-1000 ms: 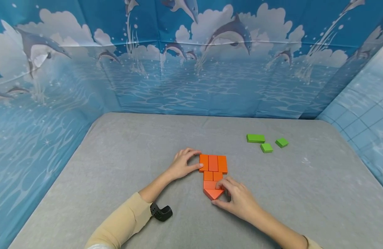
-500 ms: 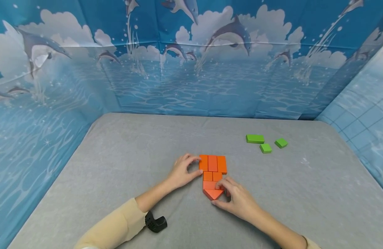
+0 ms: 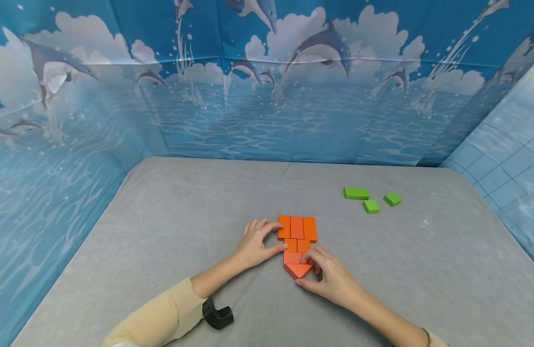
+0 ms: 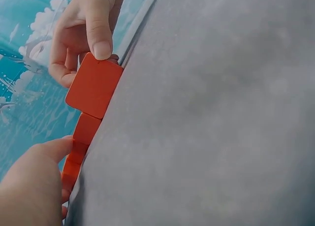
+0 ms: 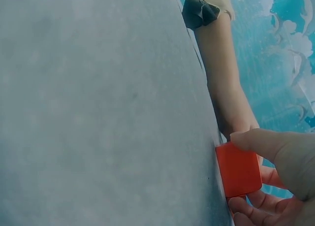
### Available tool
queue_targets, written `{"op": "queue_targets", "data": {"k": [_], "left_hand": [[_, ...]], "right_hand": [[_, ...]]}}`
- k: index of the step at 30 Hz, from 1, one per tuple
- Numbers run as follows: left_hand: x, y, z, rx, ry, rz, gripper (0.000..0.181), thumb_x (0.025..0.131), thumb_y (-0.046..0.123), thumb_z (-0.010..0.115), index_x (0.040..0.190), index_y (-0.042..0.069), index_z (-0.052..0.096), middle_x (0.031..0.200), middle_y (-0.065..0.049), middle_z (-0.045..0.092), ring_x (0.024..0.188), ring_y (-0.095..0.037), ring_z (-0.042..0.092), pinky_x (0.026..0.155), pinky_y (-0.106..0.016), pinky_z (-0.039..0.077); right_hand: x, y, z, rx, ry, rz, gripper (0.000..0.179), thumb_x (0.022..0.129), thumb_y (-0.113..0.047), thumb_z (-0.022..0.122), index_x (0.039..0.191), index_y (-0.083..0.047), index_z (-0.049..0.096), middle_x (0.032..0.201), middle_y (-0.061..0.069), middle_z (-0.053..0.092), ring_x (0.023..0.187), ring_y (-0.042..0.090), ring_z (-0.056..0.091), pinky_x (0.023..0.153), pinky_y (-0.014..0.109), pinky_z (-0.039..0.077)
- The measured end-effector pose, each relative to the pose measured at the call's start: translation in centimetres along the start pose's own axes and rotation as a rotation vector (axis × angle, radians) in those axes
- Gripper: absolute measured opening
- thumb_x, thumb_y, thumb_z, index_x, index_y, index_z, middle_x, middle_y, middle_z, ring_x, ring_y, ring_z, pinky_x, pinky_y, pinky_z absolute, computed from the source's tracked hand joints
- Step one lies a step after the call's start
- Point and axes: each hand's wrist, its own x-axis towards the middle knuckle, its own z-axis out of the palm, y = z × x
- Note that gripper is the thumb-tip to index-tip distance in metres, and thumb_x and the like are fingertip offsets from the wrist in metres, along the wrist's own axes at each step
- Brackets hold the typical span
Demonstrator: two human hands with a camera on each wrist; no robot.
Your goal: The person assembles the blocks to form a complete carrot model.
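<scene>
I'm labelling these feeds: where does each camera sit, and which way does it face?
Head: worn on the head, faces forward and down over the table; left hand, right hand and sleeves show.
Left wrist: on that wrist, faces the orange blocks; left hand lower left, right hand at top.
Right wrist: on that wrist, faces an orange block; right hand lower right, left forearm beyond.
Both wrist views share the table and blue curtain.

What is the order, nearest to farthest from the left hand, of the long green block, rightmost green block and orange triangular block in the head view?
From the left hand:
1. Orange triangular block: just right of it, toward the viewer.
2. Long green block: farther off, back right.
3. Rightmost green block: farthest to the right.
</scene>
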Motion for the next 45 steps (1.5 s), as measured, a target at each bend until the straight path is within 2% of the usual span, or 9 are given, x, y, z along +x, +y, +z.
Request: {"op": "queue_targets", "data": {"k": [3,5,9,15,20,24,29,34,45], "left_hand": [[-0.1,-0.1,0.1,0.002,0.003,-0.002,0.044,0.078,0.042,0.068,0.114,0.018,0.061,0.104,0.001,0.057,0.094,-0.016,0.045,0.088,-0.04,0.03],[-0.1,-0.1,0.1,0.002,-0.002,-0.005,0.045,0.078,0.042,0.068,0.115,0.018,0.061,0.105,0.001,0.057,0.095,-0.016,0.044,0.088,-0.04,0.03],[-0.1,-0.1,0.1,-0.002,-0.009,-0.008,0.045,0.078,0.042,0.068,0.115,0.018,0.06,0.105,0.001,0.057,0.095,-0.015,0.044,0.089,-0.04,0.03],[-0.1,-0.2,0.1,0.014,-0.017,0.005,0.046,0.079,0.044,0.067,0.117,0.019,0.059,0.107,0.002,0.056,0.097,-0.015,0.044,0.09,-0.04,0.03],[-0.1,-0.3,0.1,0.013,-0.026,0.018,0.047,0.08,0.044,0.066,0.118,0.018,0.059,0.108,0.002,0.055,0.097,-0.015,0.044,0.092,-0.04,0.029],[-0.1,-0.4,0.2,0.013,-0.018,0.024,0.046,0.08,0.044,0.066,0.118,0.018,0.059,0.107,0.002,0.055,0.097,-0.015,0.044,0.092,-0.041,0.029],[-0.1,-0.5,0.2,0.012,-0.01,0.025,0.046,0.079,0.043,0.067,0.117,0.019,0.059,0.106,0.002,0.055,0.096,-0.014,0.044,0.092,-0.041,0.029],[-0.1,-0.5,0.1,0.016,-0.015,0.021,0.046,0.08,0.044,0.066,0.118,0.019,0.059,0.106,0.002,0.055,0.096,-0.014,0.044,0.091,-0.04,0.029],[-0.1,-0.4,0.2,0.002,-0.008,0.018,0.045,0.079,0.041,0.068,0.117,0.018,0.06,0.104,0.002,0.056,0.095,-0.015,0.045,0.091,-0.041,0.029]], "right_hand": [[0.1,0.1,-0.1,0.025,-0.012,-0.003,0.034,0.069,-0.021,0.08,0.092,-0.015,0.056,0.081,-0.008,0.045,0.066,0.006,0.044,0.057,0.019,0.039],[0.5,0.1,-0.9,0.079,-0.064,0.02,0.036,0.07,-0.024,0.08,0.095,-0.013,0.056,0.084,-0.005,0.048,0.066,0.008,0.045,0.058,0.02,0.041],[2.2,0.8,-4.3,0.136,-0.1,0.073,0.036,0.074,-0.023,0.077,0.101,-0.007,0.058,0.09,0.006,0.055,0.069,0.013,0.05,0.058,0.024,0.043],[5.6,6.1,-10.0,-0.033,0.13,0.082,0.026,0.081,-0.009,0.069,0.105,-0.003,0.06,0.088,0.013,0.057,0.072,0.019,0.053,0.06,0.028,0.045],[6.5,11.3,-12.7,-0.12,0.178,0.135,0.03,0.087,-0.011,0.063,0.115,-0.001,0.058,0.094,0.018,0.055,0.079,0.028,0.053,0.064,0.038,0.043],[6.5,14.5,-13.7,-0.133,0.148,0.173,0.032,0.09,-0.013,0.058,0.119,0.0,0.056,0.099,0.022,0.052,0.082,0.03,0.05,0.064,0.04,0.04],[6.6,16.6,-14.2,-0.155,0.058,0.226,0.033,0.092,-0.012,0.055,0.122,0.001,0.053,0.102,0.025,0.051,0.084,0.033,0.049,0.066,0.045,0.039],[7.0,17.7,-14.3,-0.179,-0.031,0.28,0.036,0.091,-0.013,0.056,0.125,0.001,0.051,0.103,0.025,0.053,0.088,0.034,0.049,0.072,0.049,0.038],[7.8,18.2,-14.7,-0.186,-0.16,0.312,0.042,0.09,-0.019,0.058,0.126,0.003,0.051,0.106,0.025,0.053,0.091,0.035,0.049,0.074,0.049,0.038]]}}
